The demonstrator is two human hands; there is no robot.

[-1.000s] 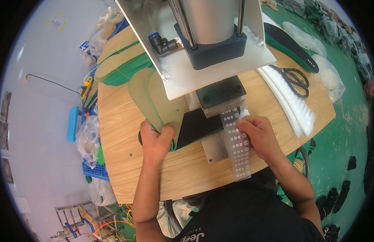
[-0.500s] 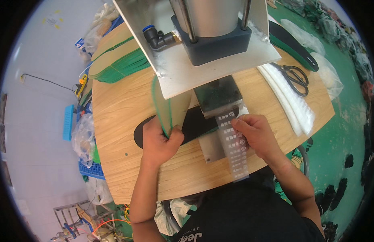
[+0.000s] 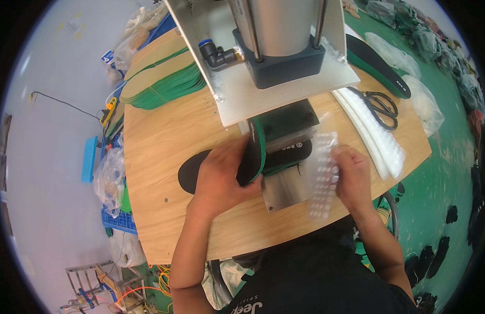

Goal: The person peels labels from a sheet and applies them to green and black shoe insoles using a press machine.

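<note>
— What's in each grip?
— The left hand [image 3: 221, 175] is clamped on a green-edged insole [image 3: 258, 152], standing on edge under the press [image 3: 276, 57]. The right hand [image 3: 352, 175] pinches a clear blister strip [image 3: 322, 178].
— Beyond them?
— Scissors [image 3: 381, 107] on the worktop [image 3: 158, 136], right of the press.

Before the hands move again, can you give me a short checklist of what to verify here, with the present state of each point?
1. Left hand has a grip on the green-edged insole: ok, the insole is bent upward in the fingers.
2. Right hand rests on the clear blister strip: ok.
3. Strip lies on the metal base plate: ok, though its near end hangs past the plate.
4. Fingers away from under the press block: cannot tell, the left fingertips are hidden by the insole.
5. Black insole lies flat on the wooden table: ok.
6. Scissors away from both hands: ok.
</note>
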